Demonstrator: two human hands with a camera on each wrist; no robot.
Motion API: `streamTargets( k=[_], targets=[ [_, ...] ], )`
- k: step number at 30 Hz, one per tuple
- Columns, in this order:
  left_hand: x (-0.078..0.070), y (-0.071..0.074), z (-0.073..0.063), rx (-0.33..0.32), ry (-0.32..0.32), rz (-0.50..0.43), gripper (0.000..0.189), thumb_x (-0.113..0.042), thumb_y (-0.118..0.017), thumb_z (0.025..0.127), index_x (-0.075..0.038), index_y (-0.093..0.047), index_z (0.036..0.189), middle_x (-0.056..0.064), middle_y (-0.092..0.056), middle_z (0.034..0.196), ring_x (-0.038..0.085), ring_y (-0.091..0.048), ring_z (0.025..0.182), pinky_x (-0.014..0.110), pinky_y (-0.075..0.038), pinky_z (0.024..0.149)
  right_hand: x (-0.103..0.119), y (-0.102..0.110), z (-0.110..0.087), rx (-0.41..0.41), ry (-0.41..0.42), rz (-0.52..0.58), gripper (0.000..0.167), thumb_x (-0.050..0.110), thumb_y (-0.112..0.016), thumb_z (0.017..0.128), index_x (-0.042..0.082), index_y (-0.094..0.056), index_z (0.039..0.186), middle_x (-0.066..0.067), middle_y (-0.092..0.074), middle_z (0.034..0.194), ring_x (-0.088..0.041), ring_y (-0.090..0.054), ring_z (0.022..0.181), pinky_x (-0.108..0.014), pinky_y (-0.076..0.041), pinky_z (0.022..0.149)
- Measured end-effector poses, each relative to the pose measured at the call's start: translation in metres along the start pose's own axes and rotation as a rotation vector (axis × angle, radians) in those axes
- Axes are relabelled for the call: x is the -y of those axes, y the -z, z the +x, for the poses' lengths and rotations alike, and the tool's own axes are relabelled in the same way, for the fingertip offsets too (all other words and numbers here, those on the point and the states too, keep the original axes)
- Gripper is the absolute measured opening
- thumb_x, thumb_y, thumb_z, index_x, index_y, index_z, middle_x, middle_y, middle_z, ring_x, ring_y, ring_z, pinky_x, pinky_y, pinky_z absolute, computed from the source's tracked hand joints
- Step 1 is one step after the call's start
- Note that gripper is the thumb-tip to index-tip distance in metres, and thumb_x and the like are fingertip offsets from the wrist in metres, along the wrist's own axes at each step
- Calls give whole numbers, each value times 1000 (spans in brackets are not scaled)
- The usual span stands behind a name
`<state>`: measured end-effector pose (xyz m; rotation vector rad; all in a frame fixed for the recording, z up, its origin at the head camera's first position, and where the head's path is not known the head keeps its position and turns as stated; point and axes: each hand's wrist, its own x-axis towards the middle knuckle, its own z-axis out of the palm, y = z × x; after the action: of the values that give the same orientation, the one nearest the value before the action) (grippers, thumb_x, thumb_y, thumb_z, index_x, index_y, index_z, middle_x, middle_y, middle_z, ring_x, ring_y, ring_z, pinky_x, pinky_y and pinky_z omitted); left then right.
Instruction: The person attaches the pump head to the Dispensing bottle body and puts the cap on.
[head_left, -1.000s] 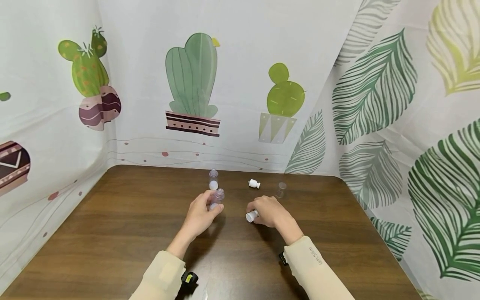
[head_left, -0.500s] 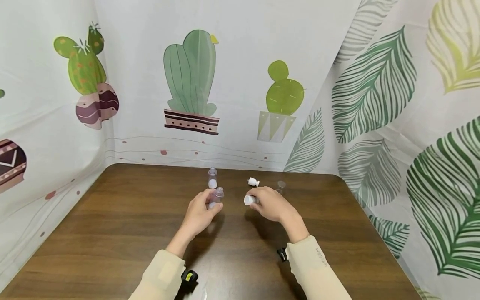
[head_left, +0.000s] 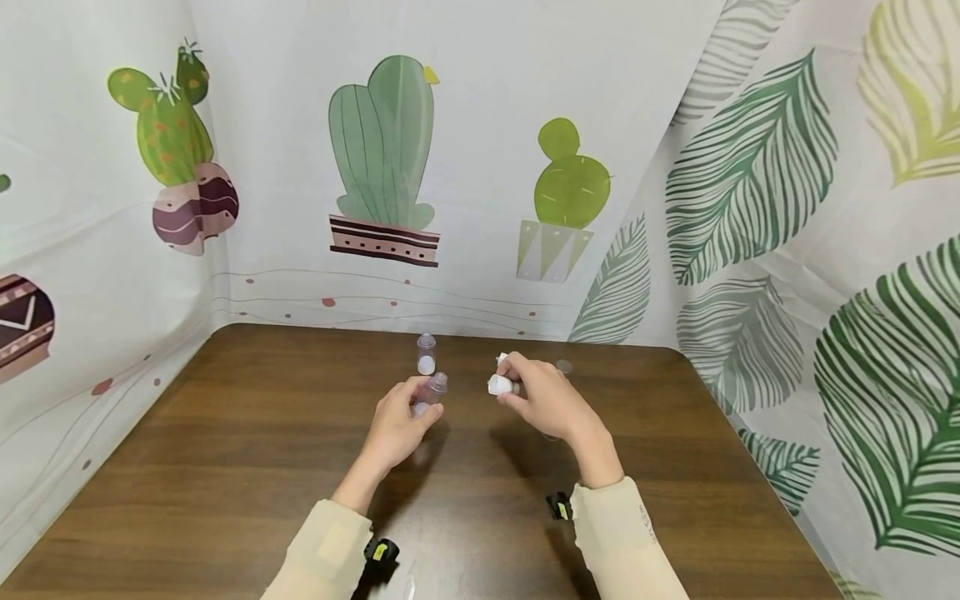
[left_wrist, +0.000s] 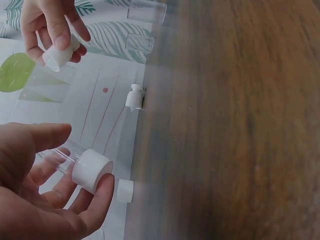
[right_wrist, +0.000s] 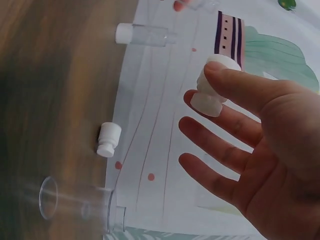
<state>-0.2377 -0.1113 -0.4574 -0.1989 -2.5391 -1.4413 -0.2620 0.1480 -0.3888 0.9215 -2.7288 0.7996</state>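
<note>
My left hand (head_left: 396, 427) grips a small clear bottle (head_left: 435, 388) with a white base (left_wrist: 92, 170), tilted in the head view. To its right, my right hand (head_left: 553, 404) pinches a white pump head (head_left: 498, 385) between thumb and index finger, above the table. In the right wrist view the other fingers (right_wrist: 215, 175) are extended, and the pump head shows a translucent end (right_wrist: 206, 104). A second clear bottle (head_left: 426, 353) with a white base stands behind the left hand. Another white pump head (right_wrist: 108, 139) lies on the table, mostly hidden behind the right hand in the head view.
Clear cylindrical covers (left_wrist: 146, 11) are on the table's right side; in the head view the right hand partly hides them. The brown wooden table (head_left: 247, 467) ends at a printed cloth backdrop (head_left: 480, 167). Black wrist cameras (head_left: 382, 552) sit beneath the sleeves.
My right hand has risen and moved toward the back of the table with its pump head, now covering much of the loose one. My left hand keeps hold of the bottle, nearly still.
</note>
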Motion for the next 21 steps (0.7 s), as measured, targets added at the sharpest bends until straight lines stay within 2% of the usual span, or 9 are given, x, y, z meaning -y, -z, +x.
streamTargets(
  k=[6,10,17,21],
  targets=[
    [-2,-1,-1,-11,-26,27,37,-10,-80,92,-7,-71,128,13,-71,114,31,-67,106,50,-52,94,5,-1,1,-35,0,44,21,8,-82,93,13,-69,109,3,-69,99,-23,-66,91,-37,-52,82],
    [-4,-5,-1,-5,-51,43,37,-9,-81,91,-8,-72,127,12,-72,113,32,-68,107,51,-51,94,6,-2,0,-64,-14,55,20,8,-82,93,13,-73,110,2,-70,102,-22,-65,94,-38,-52,85],
    [-7,-9,0,29,-21,42,38,-10,-81,92,-11,-72,129,10,-71,117,31,-67,112,52,-51,99,9,-7,2,-90,-26,54,24,11,-82,94,13,-74,117,1,-70,106,-21,-64,96,-37,-53,83],
    [-8,-11,1,36,-27,58,37,-9,-81,92,-11,-72,128,10,-71,118,32,-67,114,53,-50,100,10,-10,2,-97,-56,64,25,12,-80,96,13,-74,120,1,-70,109,-18,-63,96,-37,-52,83]
  ],
)
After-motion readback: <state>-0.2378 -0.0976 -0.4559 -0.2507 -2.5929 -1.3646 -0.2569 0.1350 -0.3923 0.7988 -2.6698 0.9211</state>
